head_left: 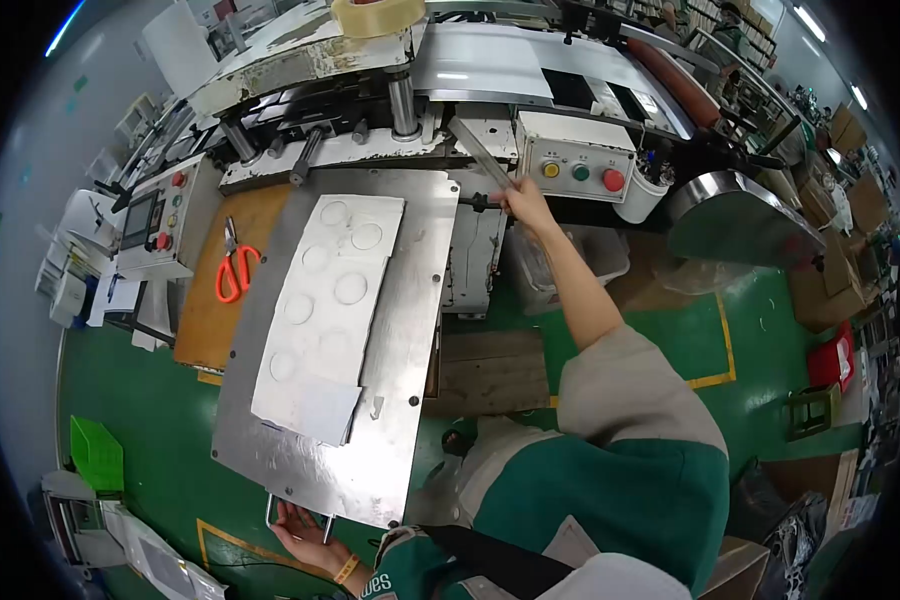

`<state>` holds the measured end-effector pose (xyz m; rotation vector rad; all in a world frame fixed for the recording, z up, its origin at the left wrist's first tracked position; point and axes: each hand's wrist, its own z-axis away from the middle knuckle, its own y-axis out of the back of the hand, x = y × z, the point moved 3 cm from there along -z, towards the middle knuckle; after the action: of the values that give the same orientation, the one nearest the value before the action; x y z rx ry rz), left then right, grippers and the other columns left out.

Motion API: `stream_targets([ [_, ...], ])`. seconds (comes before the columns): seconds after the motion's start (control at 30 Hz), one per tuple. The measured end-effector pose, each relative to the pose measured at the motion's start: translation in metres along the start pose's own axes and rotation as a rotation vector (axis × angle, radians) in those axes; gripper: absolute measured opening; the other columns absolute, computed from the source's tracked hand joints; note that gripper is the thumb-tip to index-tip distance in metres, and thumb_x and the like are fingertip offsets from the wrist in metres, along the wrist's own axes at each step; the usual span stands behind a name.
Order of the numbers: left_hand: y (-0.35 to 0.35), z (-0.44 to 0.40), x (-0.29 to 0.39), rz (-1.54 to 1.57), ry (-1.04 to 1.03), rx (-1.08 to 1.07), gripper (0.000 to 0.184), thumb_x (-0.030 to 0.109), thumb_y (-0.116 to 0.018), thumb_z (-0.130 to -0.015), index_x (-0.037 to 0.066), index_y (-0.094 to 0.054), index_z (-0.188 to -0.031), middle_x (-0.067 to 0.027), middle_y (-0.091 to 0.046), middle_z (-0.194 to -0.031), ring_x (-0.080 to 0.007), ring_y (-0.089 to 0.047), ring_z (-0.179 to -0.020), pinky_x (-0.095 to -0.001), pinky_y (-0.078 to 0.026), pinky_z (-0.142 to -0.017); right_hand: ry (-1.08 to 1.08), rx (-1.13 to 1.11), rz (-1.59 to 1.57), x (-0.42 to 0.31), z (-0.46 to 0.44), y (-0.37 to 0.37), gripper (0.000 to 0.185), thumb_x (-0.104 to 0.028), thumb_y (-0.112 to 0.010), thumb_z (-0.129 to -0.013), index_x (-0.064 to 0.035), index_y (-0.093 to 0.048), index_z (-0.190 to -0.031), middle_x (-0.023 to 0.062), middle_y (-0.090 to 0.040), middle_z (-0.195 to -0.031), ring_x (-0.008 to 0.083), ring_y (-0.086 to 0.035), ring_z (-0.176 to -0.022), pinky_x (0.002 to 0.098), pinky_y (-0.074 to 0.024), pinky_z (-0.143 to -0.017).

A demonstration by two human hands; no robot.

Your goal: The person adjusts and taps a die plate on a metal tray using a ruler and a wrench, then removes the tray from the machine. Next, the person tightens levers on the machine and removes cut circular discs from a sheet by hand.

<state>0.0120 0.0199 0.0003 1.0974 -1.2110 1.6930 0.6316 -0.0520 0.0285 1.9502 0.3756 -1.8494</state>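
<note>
A large metal plate [395,350] slants out from the machine, and a white sheet with round outlines [320,300] lies on it. My left hand [305,535] is at the plate's near end, its fingers around the metal handle [328,528] there. Away to the right, my right hand [525,203] is closed around the end of a flat metal bar [480,152], beside the plate's far right corner. The bar points up and left over the machine's ledge.
Orange-handled scissors [235,270] rest on a wooden board [202,320] left of the plate. A control box with buttons [575,165] stands behind my right hand. Control panel [165,225] at left; clear plastic bin [560,265] below the machine; tape roll [378,15] on top.
</note>
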Motion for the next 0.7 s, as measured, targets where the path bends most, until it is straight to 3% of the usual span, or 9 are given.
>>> stream_targets([
  [0.07, -0.001, 0.0, 0.001, -0.013, 0.0, 0.029, 0.037, 0.036, -0.035, -0.097, 0.004, -0.053, -0.096, -0.012, -0.057, -0.109, -0.0219, -0.052, -0.107, -0.0364, -0.04, -0.092, -0.056, -0.02, -0.467, 0.015, 0.026, -0.007, 0.021, 0.002, -0.045, -0.081, 0.0024, -0.037, -0.1, 0.0193, -0.061, -0.093, 0.0107, -0.042, -0.057, 0.0253, -0.0408, -0.053],
  [0.2, 0.01, -0.008, -0.008, 0.068, 0.012, 0.032, 0.036, 0.035, -0.037, -0.096, 0.003, -0.054, -0.096, -0.0122, -0.057, -0.112, -0.0237, -0.052, -0.108, -0.037, -0.037, -0.095, -0.003, -0.086, -0.461, -0.023, 0.101, -0.01, 0.028, -0.008, -0.05, -0.089, -0.0025, -0.036, -0.113, 0.0145, -0.061, -0.089, 0.0115, -0.054, -0.067, 0.0236, -0.0438, -0.058],
  [0.3, 0.006, -0.007, -0.007, 0.094, 0.022, 0.042, 0.035, 0.035, -0.037, -0.097, 0.004, -0.054, -0.097, -0.0114, -0.058, -0.112, -0.0235, -0.051, -0.108, -0.0377, -0.034, -0.096, 0.187, -0.211, -0.175, -0.042, 0.094, -0.009, 0.03, -0.015, -0.047, -0.094, -0.0019, -0.04, -0.12, 0.0097, -0.059, -0.078, 0.0125, -0.057, -0.065, 0.0239, -0.0455, -0.059],
  [0.4, 0.016, -0.011, -0.01, 0.108, 0.009, 0.013, 0.035, 0.036, -0.038, -0.096, 0.005, -0.054, -0.098, -0.0096, -0.057, -0.113, -0.0216, -0.049, -0.11, -0.0377, -0.033, -0.096, 0.308, -0.265, -0.005, -0.047, 0.086, -0.009, 0.028, -0.01, -0.041, -0.094, -0.0016, -0.045, -0.121, 0.0068, -0.057, -0.078, 0.0114, -0.054, -0.064, 0.0243, -0.0452, -0.062],
  [0.47, 0.019, -0.01, -0.014, 0.078, 0.008, 0.032, 0.034, 0.038, -0.04, -0.095, 0.007, -0.055, -0.098, -0.0081, -0.057, -0.115, -0.0218, -0.049, -0.112, -0.038, -0.032, -0.096, 0.383, -0.314, 0.438, -0.057, 0.095, 0.005, 0.032, -0.006, -0.041, -0.092, -0.0026, -0.045, -0.124, 0.0081, -0.056, -0.086, 0.0136, -0.052, -0.067, 0.0257, -0.0436, -0.065],
  [0.5, 0.017, -0.011, -0.013, 0.094, -0.015, 0.007, 0.034, 0.037, -0.04, -0.095, 0.007, -0.055, -0.098, -0.008, -0.057, -0.115, -0.022, -0.048, -0.112, -0.0381, -0.032, -0.096, 0.681, -0.32, 0.596, -0.061, 0.099, 0.006, 0.038, -0.007, -0.044, -0.092, -0.0045, -0.042, -0.129, 0.0074, -0.052, -0.093, 0.0152, -0.048, -0.075, 0.0245, -0.0413, -0.074],
  [0.53, 0.017, -0.011, -0.013, 0.107, -0.034, -0.015, 0.033, 0.037, -0.04, -0.095, 0.007, -0.055, -0.098, -0.0079, -0.057, -0.115, -0.0221, -0.048, -0.112, -0.0382, -0.032, -0.097, 0.516, -0.364, 0.648, -0.058, 0.107, 0.014, 0.042, -0.008, -0.046, -0.091, -0.0102, -0.041, -0.133, 0.0094, -0.044, -0.085, 0.0186, -0.045, -0.074, 0.027, -0.0407, -0.073],
  [0.6, 0.019, -0.009, -0.012, 0.09, -0.013, 0.069, 0.032, 0.037, -0.041, -0.095, 0.008, -0.055, -0.097, -0.0074, -0.057, -0.113, -0.0213, -0.049, -0.111, -0.0374, -0.032, -0.096, 0.435, -0.361, 0.795, -0.053, 0.113, 0.024, 0.044, -0.01, -0.049, -0.09, -0.016, -0.044, -0.133, 0.0084, -0.039, -0.078, 0.0185, -0.044, -0.069, 0.028, -0.0396, -0.066],
  [0.7, 0.018, -0.008, -0.012, 0.077, -0.011, 0.085, 0.032, 0.037, -0.042, -0.094, 0.007, -0.055, -0.095, -0.0071, -0.059, -0.11, -0.0204, -0.05, -0.109, -0.0363, -0.034, -0.095, 0.471, -0.363, 0.898, -0.045, 0.11, 0.027, 0.042, -0.017, -0.054, -0.088, -0.0234, -0.049, -0.129, 0.0081, -0.042, -0.077, 0.0224, -0.047, -0.066, 0.0322, -0.0403, -0.061],
])
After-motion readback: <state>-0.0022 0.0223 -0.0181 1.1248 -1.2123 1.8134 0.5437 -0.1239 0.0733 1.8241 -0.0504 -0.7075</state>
